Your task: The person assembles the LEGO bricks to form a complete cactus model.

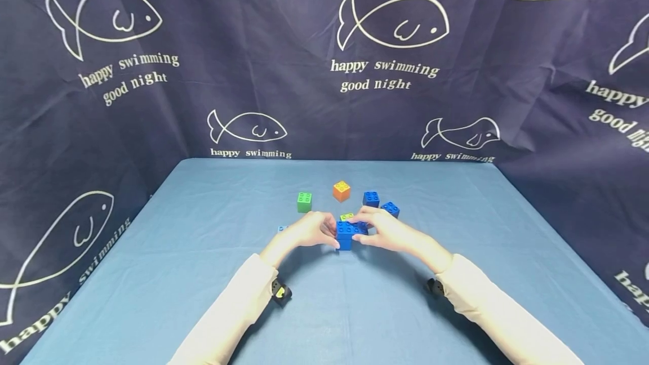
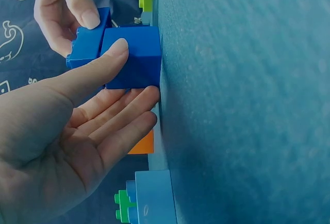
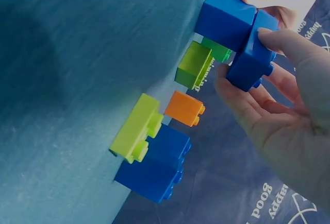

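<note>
A blue block (image 2: 134,56) stands on the table, and my left hand (image 1: 313,228) grips it, with the thumb on the near side and the fingers behind. On top of it sits a longer blue brick (image 1: 350,228), studs up, overhanging to the right. My right hand (image 1: 382,230) pinches that overhanging end between thumb and fingers, clearest in the right wrist view, where the long brick (image 3: 252,54) lies along the block's top. Whether the two are pressed fully together I cannot tell. Just behind them is a lime brick (image 1: 347,217), partly hidden.
Behind the hands stand a green brick (image 1: 304,202), an orange brick (image 1: 341,190) and two blue bricks (image 1: 371,199). A light blue brick (image 2: 154,195) is by the left wrist. Another lime brick (image 3: 136,128) shows in the right wrist view. A patterned curtain (image 1: 314,72) surrounds the table.
</note>
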A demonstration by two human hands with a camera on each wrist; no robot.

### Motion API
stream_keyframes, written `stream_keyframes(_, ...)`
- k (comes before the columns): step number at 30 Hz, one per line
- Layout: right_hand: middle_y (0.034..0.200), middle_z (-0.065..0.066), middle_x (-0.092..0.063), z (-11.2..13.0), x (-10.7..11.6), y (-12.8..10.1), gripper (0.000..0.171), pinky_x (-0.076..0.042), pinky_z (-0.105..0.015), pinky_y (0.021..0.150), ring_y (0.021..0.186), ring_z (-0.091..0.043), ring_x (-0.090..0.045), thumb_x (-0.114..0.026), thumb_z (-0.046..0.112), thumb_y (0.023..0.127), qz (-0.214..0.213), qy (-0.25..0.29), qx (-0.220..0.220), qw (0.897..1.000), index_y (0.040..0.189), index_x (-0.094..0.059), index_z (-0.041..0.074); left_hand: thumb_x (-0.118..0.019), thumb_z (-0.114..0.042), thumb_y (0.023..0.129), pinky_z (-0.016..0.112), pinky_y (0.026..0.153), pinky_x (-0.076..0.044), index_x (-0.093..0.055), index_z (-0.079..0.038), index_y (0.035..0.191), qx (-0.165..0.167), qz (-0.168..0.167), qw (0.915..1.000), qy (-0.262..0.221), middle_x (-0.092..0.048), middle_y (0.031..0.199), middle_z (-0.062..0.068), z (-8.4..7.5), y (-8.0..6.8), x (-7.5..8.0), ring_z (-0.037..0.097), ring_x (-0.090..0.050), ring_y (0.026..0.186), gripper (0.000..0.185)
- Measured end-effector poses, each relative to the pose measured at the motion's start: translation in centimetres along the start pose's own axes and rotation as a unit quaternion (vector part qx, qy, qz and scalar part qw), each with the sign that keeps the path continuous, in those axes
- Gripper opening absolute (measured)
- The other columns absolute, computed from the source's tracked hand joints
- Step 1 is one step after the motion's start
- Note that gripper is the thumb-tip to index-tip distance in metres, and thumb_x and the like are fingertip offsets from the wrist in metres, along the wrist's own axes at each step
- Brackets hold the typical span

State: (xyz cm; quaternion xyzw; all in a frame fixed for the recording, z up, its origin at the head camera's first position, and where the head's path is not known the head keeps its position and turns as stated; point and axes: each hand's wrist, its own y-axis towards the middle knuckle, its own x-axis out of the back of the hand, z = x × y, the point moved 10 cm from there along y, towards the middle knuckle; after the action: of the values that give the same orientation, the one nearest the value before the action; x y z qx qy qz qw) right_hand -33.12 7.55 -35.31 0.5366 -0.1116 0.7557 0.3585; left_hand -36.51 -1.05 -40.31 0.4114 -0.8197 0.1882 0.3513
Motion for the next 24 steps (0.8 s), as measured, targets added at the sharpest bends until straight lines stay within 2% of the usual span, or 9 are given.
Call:
stream_keyframes(11, 0.089, -0.003, -0.053, 0.43, -0.04, 0.18, 0.035, -0.05, -0.031, 0.066, 0.073, -0.012, -0.051, -0.064, 0.02, 0.078, -0.002, -0.008, -0.001, 1.0, 0.109, -0.06, 0.006, -0.075, -0.024, 0.067, 0.02, 0.069, -0.049, -0.056, -0.009, 0.087, 0.008, 0.005, 1.0, -0.001, -0.064, 0.088, 0.002, 0.17, -0.11, 0.03, 0.011, -0.064, 0.08, 0.031)
stream_keyframes(18, 0.088, -0.004, -0.051, 0.53, 0.01, 0.0, 0.035, -0.046, -0.025, 0.059, 0.071, -0.021, -0.052, -0.064, 0.02, 0.078, -0.009, -0.025, 0.002, 1.0, 0.109, -0.059, 0.005, -0.075, -0.023, 0.067, 0.02, 0.069, -0.049, -0.057, -0.008, 0.087, -0.007, -0.001, 0.9999, 0.01, -0.064, 0.087, 0.003, -0.25, -0.04, 0.21, 0.011, -0.064, 0.079, 0.03)
stream_keyframes(24, 0.088, -0.004, -0.051, 0.38, 0.01, -0.03, 0.036, -0.047, -0.025, 0.06, 0.071, -0.019, -0.052, -0.065, 0.02, 0.078, -0.009, -0.03, 0.003, 0.999, 0.11, -0.059, 0.006, -0.075, -0.026, 0.067, 0.021, 0.069, -0.049, -0.057, -0.009, 0.088, -0.001, 0.002, 0.9999, 0.013, -0.064, 0.088, 0.002, -0.09, 0.13, 0.2, 0.01, -0.064, 0.078, 0.032)
